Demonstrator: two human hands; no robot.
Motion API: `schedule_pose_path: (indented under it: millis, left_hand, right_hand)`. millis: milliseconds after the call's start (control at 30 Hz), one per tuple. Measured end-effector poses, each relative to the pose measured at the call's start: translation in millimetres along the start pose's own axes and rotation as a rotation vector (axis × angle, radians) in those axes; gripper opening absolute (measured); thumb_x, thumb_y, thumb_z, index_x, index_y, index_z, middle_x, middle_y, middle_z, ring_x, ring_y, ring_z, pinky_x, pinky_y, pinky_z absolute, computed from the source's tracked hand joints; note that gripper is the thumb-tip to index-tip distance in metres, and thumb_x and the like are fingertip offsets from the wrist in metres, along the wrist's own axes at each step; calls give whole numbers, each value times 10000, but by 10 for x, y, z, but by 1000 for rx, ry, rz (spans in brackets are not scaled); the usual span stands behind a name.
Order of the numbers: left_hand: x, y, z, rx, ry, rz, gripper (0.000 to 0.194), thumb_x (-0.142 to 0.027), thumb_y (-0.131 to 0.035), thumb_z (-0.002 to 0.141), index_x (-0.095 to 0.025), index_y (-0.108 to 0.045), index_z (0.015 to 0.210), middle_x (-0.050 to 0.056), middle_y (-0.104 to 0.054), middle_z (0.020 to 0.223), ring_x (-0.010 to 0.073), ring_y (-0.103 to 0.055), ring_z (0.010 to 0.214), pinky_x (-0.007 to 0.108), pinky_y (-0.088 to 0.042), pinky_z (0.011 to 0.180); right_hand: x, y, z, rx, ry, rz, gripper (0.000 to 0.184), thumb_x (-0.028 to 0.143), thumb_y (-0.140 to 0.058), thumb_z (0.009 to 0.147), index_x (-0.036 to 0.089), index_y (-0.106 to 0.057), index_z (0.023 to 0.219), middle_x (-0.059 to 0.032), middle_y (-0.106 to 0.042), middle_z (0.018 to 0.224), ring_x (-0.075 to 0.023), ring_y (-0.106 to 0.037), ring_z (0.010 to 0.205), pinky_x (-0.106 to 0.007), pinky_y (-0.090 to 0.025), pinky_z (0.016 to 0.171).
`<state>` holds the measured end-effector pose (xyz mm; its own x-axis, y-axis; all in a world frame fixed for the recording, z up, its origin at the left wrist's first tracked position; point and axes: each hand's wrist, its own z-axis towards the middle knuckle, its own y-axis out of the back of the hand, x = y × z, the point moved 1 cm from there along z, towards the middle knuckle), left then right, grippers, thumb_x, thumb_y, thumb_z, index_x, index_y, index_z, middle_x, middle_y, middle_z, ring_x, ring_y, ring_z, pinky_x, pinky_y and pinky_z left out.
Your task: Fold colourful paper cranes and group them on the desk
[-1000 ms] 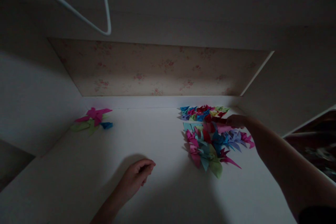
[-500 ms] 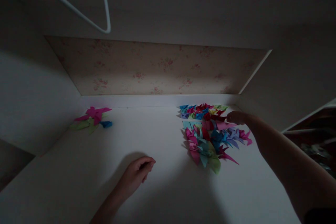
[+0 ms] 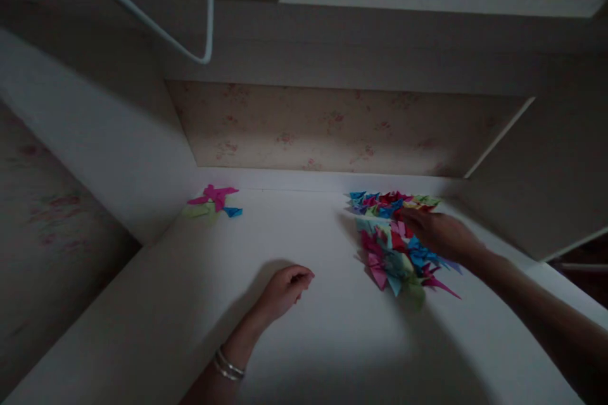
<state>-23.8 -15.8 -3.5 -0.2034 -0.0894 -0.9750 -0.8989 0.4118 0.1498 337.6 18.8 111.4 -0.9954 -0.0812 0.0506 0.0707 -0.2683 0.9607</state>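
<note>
Person's bare right hand (image 3: 439, 234) slides inward over multicoloured folded-paper shapes (image 3: 394, 262), fingers' grip impossible to tell; bare left hand (image 3: 281, 292) stays low, fingers curled together.

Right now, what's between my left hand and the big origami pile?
Just bare white surface between your left hand and the origami pile, as the head view shows.
</note>
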Motion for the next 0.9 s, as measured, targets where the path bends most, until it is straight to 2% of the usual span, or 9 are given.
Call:
schedule_pose_path:
  millis: [100,200,267,367,467,567,733,900]
  left_hand:
    - [10,2,-11,-7,-14,12,311,-400,-543,774,-124,-657,862,-21,-507,623,87,-424,524,211,-344,496]
    - [16,0,-26,-11,-38,31,320,-412,-534,788,-125,-663,847,-24,-500,597,87,-419,518,211,-340,503]
    - [16,-1,-35,-12,-51,36,333,-421,-532,795,-121,-665,850,-28,-489,575,88,-415,513,210,-332,500]
    - [14,-1,-45,-12,-61,36,342,-417,-528,805,-117,-671,888,-27,-501,570,89,-418,510,211,-333,503]
    - [18,-3,-41,-7,-80,47,342,-402,-519,816,-114,-679,907,-11,-547,602,92,-432,514,217,-347,517]
    - [35,-13,-25,-14,-103,89,347,-398,-507,828,-118,-694,911,25,-616,679,112,-480,565,224,-367,543]
    - [43,-46,-15,-23,-151,188,305,-357,-512,825,-148,-718,910,59,-690,835,164,-562,733,239,-408,630]
    - [3,-70,-49,-20,-203,241,273,-304,-502,825,-167,-727,894,57,-707,872,187,-599,816,260,-421,729]
  right_hand:
    - [637,-102,-445,33,75,163,357,418,-405,897,251,-645,1101,-83,-717,843,-233,-654,664,-302,-442,597]
    - [1241,-331,-825,138,125,474,371,432,-362,916,263,-667,1043,-63,-722,888,-229,-671,738,-306,-481,670]
    - [1558,-525,-953,189,90,645,374,436,-367,914,254,-675,1023,-54,-721,914,-234,-671,787,-306,-488,706]
    - [1866,-790,-964,190,-2,845,384,435,-372,910,222,-685,976,-46,-720,831,-222,-660,719,-284,-479,645]
    - [1994,-949,-901,152,-12,904,366,425,-395,899,218,-691,955,-47,-718,844,-220,-654,724,-279,-471,665]
    - [1999,-1002,-892,152,17,928,364,433,-403,894,226,-700,942,-44,-714,845,-219,-646,726,-276,-466,664]
    - [1925,-1022,-939,158,-29,952,347,440,-445,869,210,-702,827,-24,-664,688,-189,-580,600,-262,-422,555]
    - [1906,-1077,-934,200,-38,948,294,399,-473,843,213,-700,852,8,-561,557,-154,-479,497,-247,-325,477]
